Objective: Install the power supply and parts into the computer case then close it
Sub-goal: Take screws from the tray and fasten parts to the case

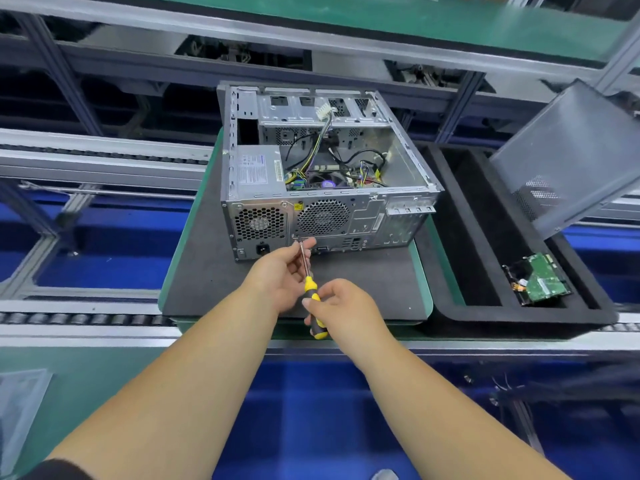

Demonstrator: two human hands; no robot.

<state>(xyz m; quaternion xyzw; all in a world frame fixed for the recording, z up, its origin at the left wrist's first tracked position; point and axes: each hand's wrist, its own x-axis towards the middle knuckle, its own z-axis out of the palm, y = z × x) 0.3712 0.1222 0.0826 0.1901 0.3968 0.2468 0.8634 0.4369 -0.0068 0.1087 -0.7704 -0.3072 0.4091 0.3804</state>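
Note:
An open silver computer case lies on its side on a dark mat, its rear panel facing me. The grey power supply sits inside at the left rear corner, with cables and the motherboard beside it. My right hand grips the yellow and black handle of a screwdriver. My left hand pinches the metal shaft near its tip, which touches the rear panel just right of the power supply's vent grille. The grey side panel leans upright at the right. A green hard drive lies in a black tray.
The mat rests on a green-edged pallet on a roller conveyor. The black foam tray stands right of the case. Aluminium frame rails run behind and to the left. A blue floor area lies below the conveyor.

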